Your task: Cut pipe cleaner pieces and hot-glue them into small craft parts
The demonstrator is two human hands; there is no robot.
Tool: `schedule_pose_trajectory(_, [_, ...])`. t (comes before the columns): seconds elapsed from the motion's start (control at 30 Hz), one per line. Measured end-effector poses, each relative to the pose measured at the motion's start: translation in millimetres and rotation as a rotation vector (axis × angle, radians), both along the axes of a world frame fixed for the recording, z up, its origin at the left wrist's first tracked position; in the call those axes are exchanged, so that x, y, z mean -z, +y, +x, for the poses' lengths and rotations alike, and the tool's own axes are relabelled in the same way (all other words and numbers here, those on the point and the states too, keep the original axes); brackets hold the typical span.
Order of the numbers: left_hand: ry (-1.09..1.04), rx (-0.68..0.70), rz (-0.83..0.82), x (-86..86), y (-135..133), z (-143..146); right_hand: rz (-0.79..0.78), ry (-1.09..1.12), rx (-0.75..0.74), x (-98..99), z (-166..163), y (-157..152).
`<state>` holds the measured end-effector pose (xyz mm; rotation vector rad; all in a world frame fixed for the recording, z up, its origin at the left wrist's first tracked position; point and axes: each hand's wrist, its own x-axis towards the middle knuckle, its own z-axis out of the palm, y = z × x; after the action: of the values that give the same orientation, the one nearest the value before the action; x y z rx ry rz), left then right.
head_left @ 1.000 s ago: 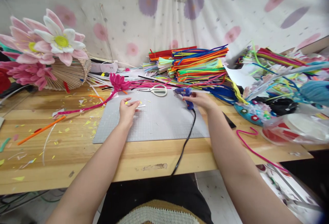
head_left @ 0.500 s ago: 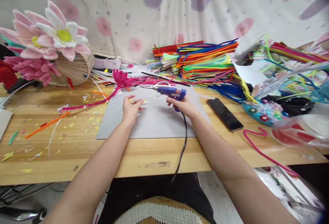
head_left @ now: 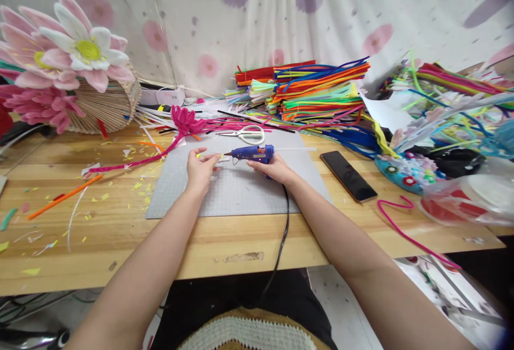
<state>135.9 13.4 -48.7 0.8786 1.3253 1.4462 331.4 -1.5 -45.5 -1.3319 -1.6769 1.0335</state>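
My right hand [head_left: 273,168] is closed round the handle of a blue glue gun [head_left: 251,152], whose nozzle points left. A clear glue stick [head_left: 295,149] sticks out of its back, and a black cord [head_left: 286,227] hangs down over the table edge. My left hand [head_left: 201,167] pinches a small white and yellow piece [head_left: 222,158], too small to name, close to the nozzle tip. Both hands are over a grey cutting mat [head_left: 236,200]. White-handled scissors [head_left: 251,134] lie just behind the glue gun.
A pink pipe-cleaner flower [head_left: 187,120] lies left of the mat among yellow scraps. Bundles of coloured pipe cleaners [head_left: 321,90] are stacked behind. A phone [head_left: 348,176] and a plastic-wrapped roll [head_left: 469,197] lie to the right. A basket [head_left: 108,101] with large flowers stands at left.
My right hand has turned the glue gun level and brought its nozzle left, up to the piece in my left hand. The scissors behind it show more fully.
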Motion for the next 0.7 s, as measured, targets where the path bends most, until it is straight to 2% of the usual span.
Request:
schedule_pose_trajectory(0.43, [0.007, -0.001, 0.001, -0.4, -0.2, -0.3, 0.036, -0.091, -0.013, 4.4, 0.5, 3.1])
schedule_pose_trajectory(0.7, [0.005, -0.007, 0.000, -0.2, 0.5, -0.5, 0.056, -0.061, -0.019, 3.1, -0.5, 2.1])
